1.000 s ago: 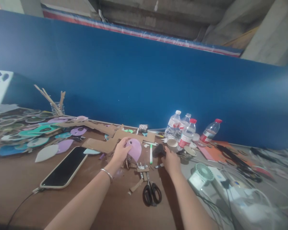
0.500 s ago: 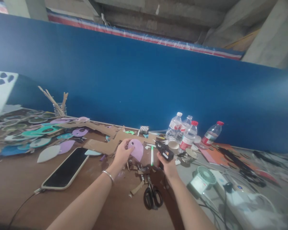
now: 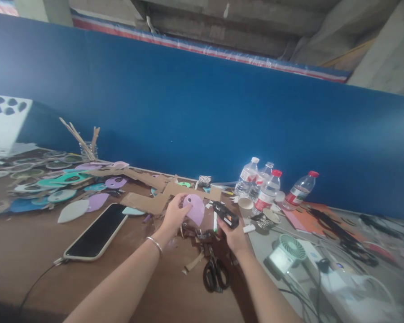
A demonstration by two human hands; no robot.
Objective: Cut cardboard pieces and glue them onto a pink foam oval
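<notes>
Clamped on a black glue gun [image 3: 226, 215], the right hand [image 3: 234, 235] aims toward the purple cutout [image 3: 195, 209] pinched by the left hand [image 3: 174, 214] mid-table; gluing likely needs steady nozzle placement.

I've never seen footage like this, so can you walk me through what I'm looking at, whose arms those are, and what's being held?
This is one view from a camera worn on a person's head, looking down at their own bare arms. The left hand holds a purple cutout. The right hand grips a black glue gun, its nozzle pointing toward the cutout. On the brown table lie a phone, scissors, cardboard pieces, water bottles and a small fan.
</notes>
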